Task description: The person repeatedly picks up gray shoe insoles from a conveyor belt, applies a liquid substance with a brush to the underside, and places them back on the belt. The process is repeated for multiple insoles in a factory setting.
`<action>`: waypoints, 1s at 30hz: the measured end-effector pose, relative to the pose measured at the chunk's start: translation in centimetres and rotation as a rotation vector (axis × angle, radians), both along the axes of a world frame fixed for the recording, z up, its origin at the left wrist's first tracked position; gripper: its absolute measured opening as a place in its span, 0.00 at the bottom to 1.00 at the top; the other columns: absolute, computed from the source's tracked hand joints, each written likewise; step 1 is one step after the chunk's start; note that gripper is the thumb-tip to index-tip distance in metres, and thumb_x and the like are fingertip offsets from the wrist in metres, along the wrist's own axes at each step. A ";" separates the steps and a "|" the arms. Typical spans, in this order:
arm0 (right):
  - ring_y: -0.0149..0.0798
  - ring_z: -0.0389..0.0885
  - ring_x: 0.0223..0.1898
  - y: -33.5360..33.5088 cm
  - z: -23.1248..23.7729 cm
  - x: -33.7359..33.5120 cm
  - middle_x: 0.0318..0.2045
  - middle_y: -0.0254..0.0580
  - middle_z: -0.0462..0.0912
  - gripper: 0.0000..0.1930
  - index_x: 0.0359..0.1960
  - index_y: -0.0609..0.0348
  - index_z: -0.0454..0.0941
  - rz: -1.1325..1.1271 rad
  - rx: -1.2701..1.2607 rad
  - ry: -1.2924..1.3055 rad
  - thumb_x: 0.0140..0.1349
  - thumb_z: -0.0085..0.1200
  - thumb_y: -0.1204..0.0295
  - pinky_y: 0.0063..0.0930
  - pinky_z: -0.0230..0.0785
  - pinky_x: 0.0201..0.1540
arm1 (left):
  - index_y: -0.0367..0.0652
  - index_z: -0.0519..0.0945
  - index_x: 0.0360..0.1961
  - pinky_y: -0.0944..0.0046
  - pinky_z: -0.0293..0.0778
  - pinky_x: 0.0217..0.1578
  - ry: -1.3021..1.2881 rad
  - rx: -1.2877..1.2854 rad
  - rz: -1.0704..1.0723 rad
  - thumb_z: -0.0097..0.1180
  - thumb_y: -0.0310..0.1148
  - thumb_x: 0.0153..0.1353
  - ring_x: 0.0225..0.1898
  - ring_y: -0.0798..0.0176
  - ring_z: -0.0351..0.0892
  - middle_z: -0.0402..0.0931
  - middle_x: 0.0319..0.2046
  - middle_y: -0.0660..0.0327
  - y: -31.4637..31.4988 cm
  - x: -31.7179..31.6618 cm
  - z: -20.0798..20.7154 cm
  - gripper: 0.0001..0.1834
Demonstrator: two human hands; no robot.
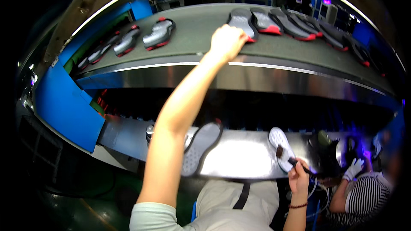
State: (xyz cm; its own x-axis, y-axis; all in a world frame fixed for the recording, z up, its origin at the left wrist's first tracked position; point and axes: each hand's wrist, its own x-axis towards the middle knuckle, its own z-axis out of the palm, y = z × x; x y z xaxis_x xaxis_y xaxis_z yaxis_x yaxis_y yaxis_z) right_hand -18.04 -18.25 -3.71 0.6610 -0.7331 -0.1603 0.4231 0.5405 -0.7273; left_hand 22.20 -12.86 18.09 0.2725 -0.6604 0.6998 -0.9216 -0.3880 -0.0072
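Observation:
My left hand [229, 42] reaches far forward over the belt, its fingers closed at the near, red-edged end of a grey and black shoe sole [242, 20]. The fingertips are partly hidden. On the steel bench below, my right hand [298, 175] grips the dark handle of a brush [280, 151] with brown bristles. The bristles lie over a white shoe sole [279, 138]. A larger grey sole [200, 149] rests on the bench beside my left forearm.
Several grey, black and red soles [295, 28] lie on the dark conveyor belt [197, 30], with more at its left [158, 34]. A metal-topped container [150, 131] stands by my left forearm. At right, a co-worker's gloved hand [353, 169] is near dark items.

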 end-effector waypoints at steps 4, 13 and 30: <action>0.29 0.74 0.29 0.0 -0.2 -1.1 0.41 0.46 0.77 0.12 0.44 0.64 0.70 -0.073 0.000 0.012 0.59 0.51 0.75 0.18 0.68 0.31 | 0.45 0.81 0.29 0.57 0.71 0.37 -0.107 -0.369 -0.312 0.55 0.41 0.55 0.31 0.59 0.74 0.79 0.27 0.59 3.0 -2.8 0.6 0.11; 0.28 0.74 0.30 -1.3 1.0 0.0 0.42 0.47 0.77 0.13 0.44 0.65 0.70 -0.070 -0.039 0.004 0.55 0.52 0.82 0.19 0.67 0.34 | 0.30 0.63 0.54 0.54 0.69 0.51 1.879 -0.769 -0.745 0.48 0.28 0.53 0.50 0.52 0.70 0.68 0.49 0.47 11.8 -8.9 -5.0 0.26; 0.43 0.76 0.46 -2.0 3.1 -0.9 0.41 0.52 0.78 0.11 0.40 0.65 0.73 0.029 -0.213 -0.252 0.53 0.51 0.81 0.32 0.65 0.54 | 0.42 0.52 0.63 0.40 0.52 0.60 2.236 -0.737 -1.634 0.51 0.74 0.38 0.63 0.45 0.51 0.51 0.62 0.48 13.9 -17.0 -20.2 0.59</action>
State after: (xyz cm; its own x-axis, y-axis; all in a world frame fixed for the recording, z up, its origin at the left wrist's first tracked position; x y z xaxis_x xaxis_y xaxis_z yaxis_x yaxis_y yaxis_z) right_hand -18.91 -20.26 -0.59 0.6817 -0.7126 0.1659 0.5905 0.4019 -0.6998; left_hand 5.21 1.08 -2.10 0.2805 -0.8650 0.4160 0.8563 0.4214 0.2988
